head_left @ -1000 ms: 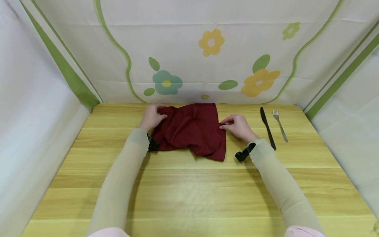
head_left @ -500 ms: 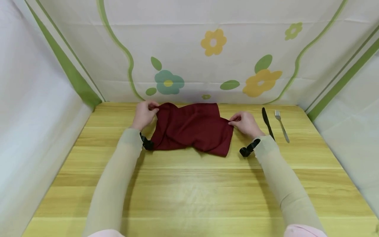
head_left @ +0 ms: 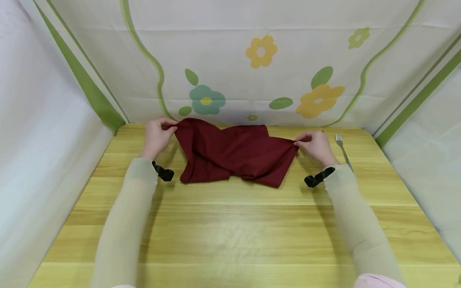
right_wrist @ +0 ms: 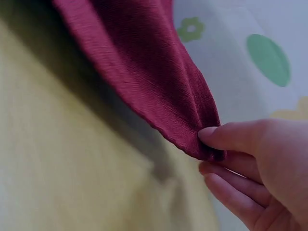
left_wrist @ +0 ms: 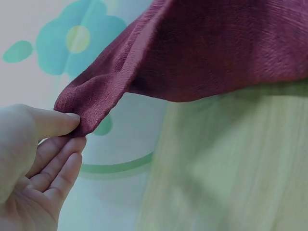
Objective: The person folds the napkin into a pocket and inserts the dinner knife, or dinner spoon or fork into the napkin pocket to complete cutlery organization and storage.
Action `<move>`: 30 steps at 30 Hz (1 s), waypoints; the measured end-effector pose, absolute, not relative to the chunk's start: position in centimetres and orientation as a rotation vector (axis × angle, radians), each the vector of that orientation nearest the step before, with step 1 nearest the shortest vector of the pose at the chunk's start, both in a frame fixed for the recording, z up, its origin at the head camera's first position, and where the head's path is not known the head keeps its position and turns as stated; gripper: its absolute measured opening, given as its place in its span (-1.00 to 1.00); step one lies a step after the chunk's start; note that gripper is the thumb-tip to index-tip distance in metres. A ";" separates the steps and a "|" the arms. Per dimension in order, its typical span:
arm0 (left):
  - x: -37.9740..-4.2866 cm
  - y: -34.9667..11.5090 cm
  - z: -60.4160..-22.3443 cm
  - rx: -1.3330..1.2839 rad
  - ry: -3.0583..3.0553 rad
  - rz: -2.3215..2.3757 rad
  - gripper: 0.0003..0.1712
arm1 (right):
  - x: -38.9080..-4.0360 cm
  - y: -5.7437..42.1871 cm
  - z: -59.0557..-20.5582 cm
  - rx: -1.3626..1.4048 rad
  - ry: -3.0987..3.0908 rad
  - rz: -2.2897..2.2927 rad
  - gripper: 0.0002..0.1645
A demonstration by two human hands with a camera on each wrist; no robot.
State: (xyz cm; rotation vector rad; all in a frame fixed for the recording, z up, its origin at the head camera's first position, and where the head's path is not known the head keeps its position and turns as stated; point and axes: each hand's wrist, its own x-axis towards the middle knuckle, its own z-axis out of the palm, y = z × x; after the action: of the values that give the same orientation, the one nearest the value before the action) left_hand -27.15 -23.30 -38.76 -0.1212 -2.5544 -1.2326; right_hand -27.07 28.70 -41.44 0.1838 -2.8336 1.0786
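A dark red cloth napkin stretches between both hands near the back of the table, creased and partly folded over itself. The left hand pinches one corner between thumb and fingers; in the left wrist view that corner of the napkin rises off the table toward the left hand. On the other side the right hand pinches the opposite corner. The right wrist view shows the napkin narrowing to a point at the thumb of the right hand. Its lower edges lie on the wood.
A fork lies right of the right hand, its handle end by the sleeve. The knife beside it is almost wholly hidden behind the right hand and wrist. A patterned cloth wall stands along the back edge of the wooden table.
Both hands have moved apart, left hand leftward and right hand rightward, drawing the napkin wider and lifting its upper corners. The right hand and wrist now cover the knife.
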 end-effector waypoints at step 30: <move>-18.3 -28.6 -33.6 -0.224 -2.420 -1.480 -0.78 | -19.3 31.4 -33.4 0.278 -2.655 1.197 -0.70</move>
State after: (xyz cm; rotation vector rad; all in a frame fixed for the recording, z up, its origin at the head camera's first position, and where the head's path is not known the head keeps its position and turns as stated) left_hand -18.31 -28.57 -33.59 -0.2241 -2.4201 -1.4798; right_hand -19.30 31.38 -33.44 0.2776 -2.6547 1.1968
